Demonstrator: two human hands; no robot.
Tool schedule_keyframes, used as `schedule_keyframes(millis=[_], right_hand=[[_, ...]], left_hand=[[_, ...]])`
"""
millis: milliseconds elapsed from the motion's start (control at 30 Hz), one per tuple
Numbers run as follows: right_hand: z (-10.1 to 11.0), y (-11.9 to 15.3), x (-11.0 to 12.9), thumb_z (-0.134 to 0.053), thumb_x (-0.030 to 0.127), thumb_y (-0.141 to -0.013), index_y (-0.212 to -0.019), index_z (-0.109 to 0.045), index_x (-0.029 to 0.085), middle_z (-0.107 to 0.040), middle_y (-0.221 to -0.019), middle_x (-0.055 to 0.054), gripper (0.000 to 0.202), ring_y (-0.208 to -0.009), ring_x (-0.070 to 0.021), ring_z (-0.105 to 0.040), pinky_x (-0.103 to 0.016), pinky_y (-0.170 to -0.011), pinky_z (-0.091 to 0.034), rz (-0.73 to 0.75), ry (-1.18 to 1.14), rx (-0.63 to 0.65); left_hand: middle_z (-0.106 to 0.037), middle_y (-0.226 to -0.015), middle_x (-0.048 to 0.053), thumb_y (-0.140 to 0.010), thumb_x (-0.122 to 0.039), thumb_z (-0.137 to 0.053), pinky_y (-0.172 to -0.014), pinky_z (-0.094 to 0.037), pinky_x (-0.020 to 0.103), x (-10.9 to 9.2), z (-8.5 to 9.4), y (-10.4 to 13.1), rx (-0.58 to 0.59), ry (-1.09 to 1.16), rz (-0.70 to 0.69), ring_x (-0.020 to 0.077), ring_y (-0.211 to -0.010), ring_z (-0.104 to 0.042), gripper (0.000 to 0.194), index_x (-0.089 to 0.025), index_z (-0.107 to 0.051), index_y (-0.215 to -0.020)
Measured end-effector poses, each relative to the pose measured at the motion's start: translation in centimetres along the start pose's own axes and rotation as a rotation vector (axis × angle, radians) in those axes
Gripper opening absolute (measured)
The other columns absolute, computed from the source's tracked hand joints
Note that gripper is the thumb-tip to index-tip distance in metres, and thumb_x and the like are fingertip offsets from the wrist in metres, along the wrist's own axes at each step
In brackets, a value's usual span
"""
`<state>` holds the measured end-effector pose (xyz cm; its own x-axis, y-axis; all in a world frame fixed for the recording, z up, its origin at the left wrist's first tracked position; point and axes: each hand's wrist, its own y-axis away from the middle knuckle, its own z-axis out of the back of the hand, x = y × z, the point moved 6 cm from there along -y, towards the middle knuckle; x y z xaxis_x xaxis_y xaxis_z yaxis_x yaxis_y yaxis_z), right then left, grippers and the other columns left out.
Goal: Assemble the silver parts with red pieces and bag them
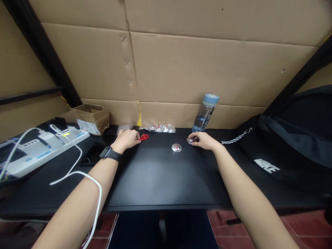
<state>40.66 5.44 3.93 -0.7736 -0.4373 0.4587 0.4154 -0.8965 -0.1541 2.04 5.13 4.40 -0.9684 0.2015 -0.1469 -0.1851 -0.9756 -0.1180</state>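
My left hand (128,139), with a dark watch on the wrist, is over the far left part of the black table (166,180). Its fingers are closed at the edge of a small tangle of red cord (144,137). Farther right, the fingers of my right hand (204,141) pinch a small shiny metal disc (190,140) at or just above the tabletop; the hand covers part of it. A second metal disc (176,148), round with a red spot at its centre, lies flat between my hands.
Clear plastic packets (158,128) holding shiny pieces lie against the cardboard wall (181,69). Behind my right hand stands a blue-capped bottle (204,112). A black bag (285,155) fills the right side. On the left are a power strip (33,159), white cables, a phone (92,155) and a cardboard box (94,117).
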Motion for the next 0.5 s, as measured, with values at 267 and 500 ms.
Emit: schedule_keyframes(millis=[267,500], right_hand=[[0.8,0.2,-0.5,-0.077,0.016,-0.072,-0.106,-0.074,0.023,-0.077,-0.101,-0.005,0.035,-0.088,-0.0224,-0.071,-0.034,-0.084,-0.055,-0.043,0.009,-0.047],[1.3,0.1,2.2,-0.076,0.024,-0.073,-0.121,-0.066,0.021,-0.07,-0.111,-0.009,0.049,-0.091,-0.0213,-0.066,-0.035,-0.079,-0.056,0.029,-0.147,-0.23]], left_hand=[[-0.079,-0.094,0.005,-0.076,-0.032,-0.064,-0.091,-0.038,0.041,1.2,0.2,0.0,0.002,-0.07,0.021,0.0288,-0.094,-0.069,0.012,-0.028,-0.074,-0.081],[-0.08,-0.095,0.0,-0.078,-0.028,-0.066,-0.085,-0.045,0.036,-0.1,2.4,0.1,-0.105,0.146,-0.032,0.0272,-0.095,-0.072,0.019,-0.029,-0.076,-0.094]])
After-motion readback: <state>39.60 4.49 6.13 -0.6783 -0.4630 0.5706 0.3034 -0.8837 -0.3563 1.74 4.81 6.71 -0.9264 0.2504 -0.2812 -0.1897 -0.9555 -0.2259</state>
